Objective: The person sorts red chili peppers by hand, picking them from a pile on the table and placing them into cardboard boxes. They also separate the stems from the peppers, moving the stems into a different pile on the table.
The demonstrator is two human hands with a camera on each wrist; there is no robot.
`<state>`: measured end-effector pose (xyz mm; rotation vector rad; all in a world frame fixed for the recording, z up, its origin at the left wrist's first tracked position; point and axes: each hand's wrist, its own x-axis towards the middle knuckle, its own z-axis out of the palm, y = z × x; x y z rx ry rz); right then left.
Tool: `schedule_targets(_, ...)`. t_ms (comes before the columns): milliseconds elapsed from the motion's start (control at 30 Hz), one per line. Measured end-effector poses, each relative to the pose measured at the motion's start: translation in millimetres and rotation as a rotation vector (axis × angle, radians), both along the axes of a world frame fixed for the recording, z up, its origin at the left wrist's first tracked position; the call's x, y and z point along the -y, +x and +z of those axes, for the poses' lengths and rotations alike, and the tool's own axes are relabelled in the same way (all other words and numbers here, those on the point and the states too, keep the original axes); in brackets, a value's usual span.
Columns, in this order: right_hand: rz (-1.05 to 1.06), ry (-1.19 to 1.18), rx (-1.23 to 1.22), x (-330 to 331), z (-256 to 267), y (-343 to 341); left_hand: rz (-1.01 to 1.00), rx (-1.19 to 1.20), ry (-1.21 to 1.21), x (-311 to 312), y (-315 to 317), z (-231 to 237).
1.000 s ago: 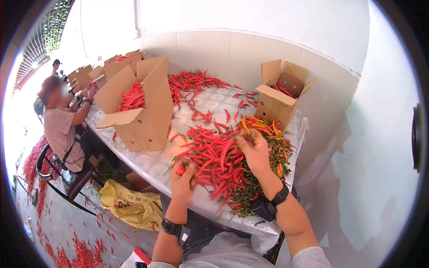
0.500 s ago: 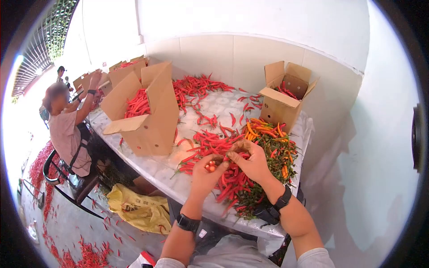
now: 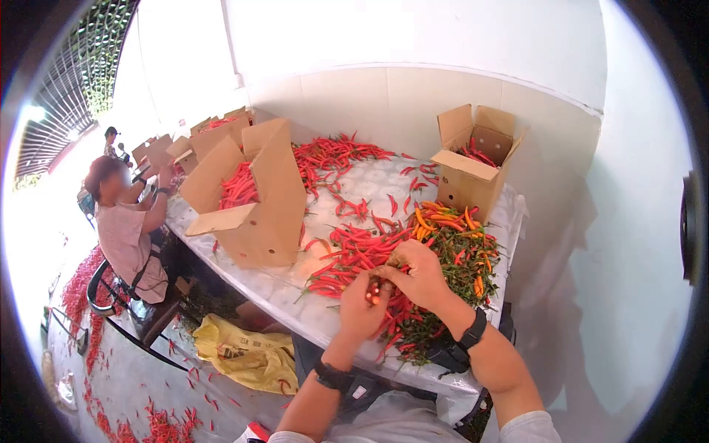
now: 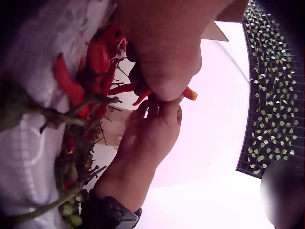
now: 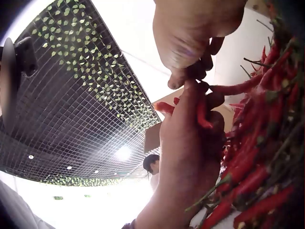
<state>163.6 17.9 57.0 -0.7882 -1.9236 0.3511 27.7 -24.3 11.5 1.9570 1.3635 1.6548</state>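
Over the near part of a loose pile of red chili peppers (image 3: 354, 255), my two hands meet at the fingertips. My left hand (image 3: 359, 308) curls around several red chili peppers (image 5: 165, 108), whose ends stick out past the thumb. Thumb and fingers of my right hand (image 3: 422, 276) pinch together right at the left fingertips. From that meeting point a red chili pepper (image 5: 238, 88) extends in the right wrist view; fingers hide its end. Green stems and small chilies (image 3: 458, 258) lie in a heap beside the right forearm, with orange chilies (image 3: 441, 216) behind.
An open cardboard box (image 3: 277, 238) of red chilies stands at left on the plastic-covered table (image 3: 314, 316); another box (image 3: 467, 193) stands at back right. A yellow sack (image 3: 244, 360) lies below the table edge. At left sits another person (image 3: 129, 244). Chilies (image 3: 166, 427) litter the floor.
My hands were apart a second ago, the right one over the pile's right side. They came together and have shifted slightly down and right in view. The seated person's raised arm has lowered.
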Motion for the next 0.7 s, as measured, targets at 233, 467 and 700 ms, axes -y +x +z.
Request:
schedule_targets(233, 0.023, -0.156, -0.069, -5.4, -6.3, 0.2, -0.03, -0.036, 0.015, -1.4, 1.0, -2.7)
schedule_targets(467, 0.081, -0.37, -0.119, -10.5, -9.3, 3.2, -0.038, -0.027, -0.026, 2.4, 1.8, 1.6)
schedule_targets(700, 0.157, -0.604, -0.264, -16.9, -12.5, 5.5, -0.056, -0.005, -0.008, 1.1, 3.1, -2.4)
